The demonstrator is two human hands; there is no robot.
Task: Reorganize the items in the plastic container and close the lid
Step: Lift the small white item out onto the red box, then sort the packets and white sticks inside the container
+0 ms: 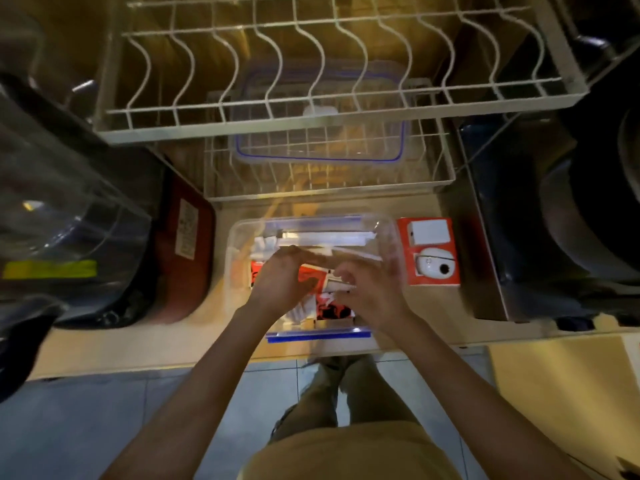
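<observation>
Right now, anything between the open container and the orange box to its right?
Head view: nothing. The orange box stands right beside the plastic container, with at most a sliver of bare countertop between them; touching or not, I can't tell.

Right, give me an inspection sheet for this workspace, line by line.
Surface: pale counter, container near its front edge.
Job's things: clear plastic container open, holding red and white packets; its lid with blue seal lies in the wire rack behind.
Clutter: orange box right of the container, apart from it; dark red item to its left.
Hands: left hand and right hand both inside the container; blur hides what the fingers hold.
Cables: nothing seen.
Surroundings: dish rack overhead, dark pans at right, tiled floor below.
</observation>
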